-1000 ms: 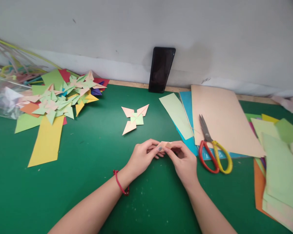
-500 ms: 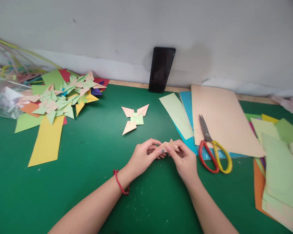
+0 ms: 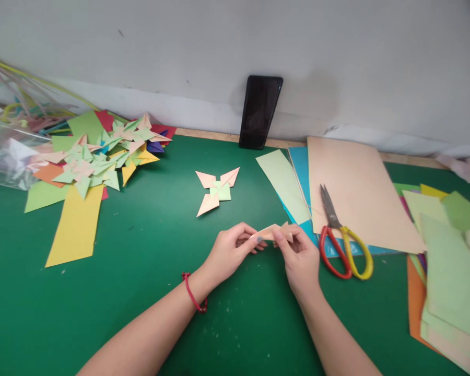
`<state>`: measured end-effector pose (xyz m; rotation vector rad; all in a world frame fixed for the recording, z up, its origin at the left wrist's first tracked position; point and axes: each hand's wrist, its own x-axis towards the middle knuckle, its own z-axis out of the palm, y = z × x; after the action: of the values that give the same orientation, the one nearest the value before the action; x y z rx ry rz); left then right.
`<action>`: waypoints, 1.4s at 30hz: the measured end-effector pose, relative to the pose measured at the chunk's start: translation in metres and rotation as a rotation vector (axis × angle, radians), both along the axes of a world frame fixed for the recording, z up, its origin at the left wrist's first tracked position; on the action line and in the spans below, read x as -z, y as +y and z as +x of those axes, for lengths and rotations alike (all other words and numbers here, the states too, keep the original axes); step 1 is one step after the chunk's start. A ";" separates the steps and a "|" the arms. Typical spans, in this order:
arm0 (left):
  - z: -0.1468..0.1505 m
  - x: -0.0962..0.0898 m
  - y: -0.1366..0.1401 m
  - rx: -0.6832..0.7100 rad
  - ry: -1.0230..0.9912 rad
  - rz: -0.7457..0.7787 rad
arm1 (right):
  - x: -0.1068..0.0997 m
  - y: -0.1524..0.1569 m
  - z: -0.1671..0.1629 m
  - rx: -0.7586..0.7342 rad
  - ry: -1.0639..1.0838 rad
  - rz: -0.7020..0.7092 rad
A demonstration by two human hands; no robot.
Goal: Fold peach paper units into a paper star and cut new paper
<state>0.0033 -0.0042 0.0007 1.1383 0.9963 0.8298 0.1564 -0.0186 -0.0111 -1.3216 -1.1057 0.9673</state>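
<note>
Between both hands is a small folded piece of peach paper (image 3: 269, 231), pinched above the green table (image 3: 149, 303). My left hand (image 3: 235, 248) grips its left end between thumb and fingers. Around the other end, my right hand (image 3: 300, 256) is closed, with a pointed paper corner sticking up past the fingers. Parts of the fold are hidden by the fingers. Just beyond the hands lies a paper star (image 3: 220, 190) with a light green centre and three peach points.
Scissors (image 3: 335, 232) with red and yellow handles lie on a peach sheet (image 3: 352, 183) at right. A phone (image 3: 260, 111) leans against the wall. Folded paper stars (image 3: 90, 162) pile up at left by a yellow strip (image 3: 74, 227). Loose green sheets (image 3: 454, 282) lie far right.
My right hand has slid slightly to the right along the folded paper, and more of the paper shows between the hands. My left hand has hardly moved.
</note>
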 end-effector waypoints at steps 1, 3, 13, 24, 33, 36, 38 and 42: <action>0.000 0.000 0.000 -0.005 0.003 -0.002 | 0.000 0.000 0.000 0.000 -0.001 -0.001; 0.001 0.000 0.000 -0.013 0.008 -0.004 | 0.000 0.000 -0.001 -0.001 -0.006 -0.005; 0.002 0.002 -0.001 -0.043 0.025 -0.006 | 0.001 -0.002 0.000 0.015 -0.025 -0.035; 0.002 0.002 -0.001 -0.055 0.062 0.013 | -0.002 -0.001 -0.001 0.032 -0.068 -0.081; -0.002 0.000 -0.004 0.012 0.113 0.188 | -0.001 -0.002 0.004 0.017 -0.052 -0.134; -0.003 -0.001 -0.006 -0.013 0.218 0.280 | -0.001 -0.002 0.005 -0.008 -0.054 -0.131; -0.004 -0.001 -0.006 -0.023 0.249 0.311 | -0.002 -0.002 0.005 -0.022 -0.055 -0.130; -0.004 -0.001 -0.007 -0.029 0.256 0.321 | -0.003 -0.001 0.005 -0.027 -0.059 -0.131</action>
<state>-0.0007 -0.0112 0.0020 1.5369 1.1169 0.9041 0.1610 -0.0197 -0.0085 -1.4526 -1.1225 1.0411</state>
